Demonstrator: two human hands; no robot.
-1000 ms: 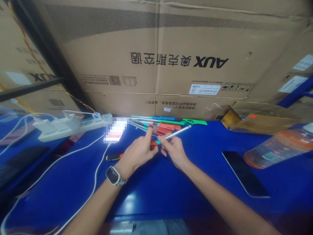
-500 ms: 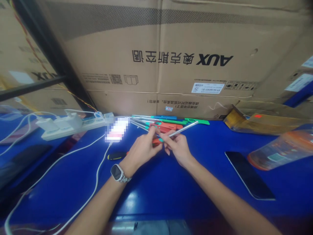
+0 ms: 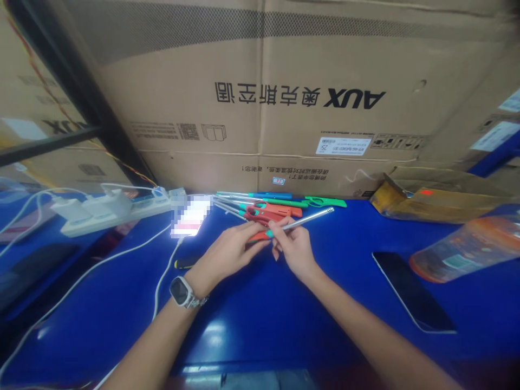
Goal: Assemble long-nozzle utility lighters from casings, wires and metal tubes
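Observation:
A long-nosed gas lighter with a red handle, a teal collar and a silver tube lies across both hands. My left hand is closed on its red handle, much of which the fingers hide. My right hand pinches it near the collar, and the tube points up to the right. Just behind lie several similar lighters, with a red handle, a blue handle and a green handle. To their right is a flat green handle piece. A yellow-and-black screwdriver is partly hidden behind my left wrist.
A big cardboard box rises behind the blue table. On the left are a power strip, a lit phone and white cables. A dark phone, a plastic jar and a torn cardboard piece lie right.
My left hand has shifted down and left along the handle, and its raised fingers have lowered onto it. The lighter's teal collar now shows more clearly. The view has moved slightly.

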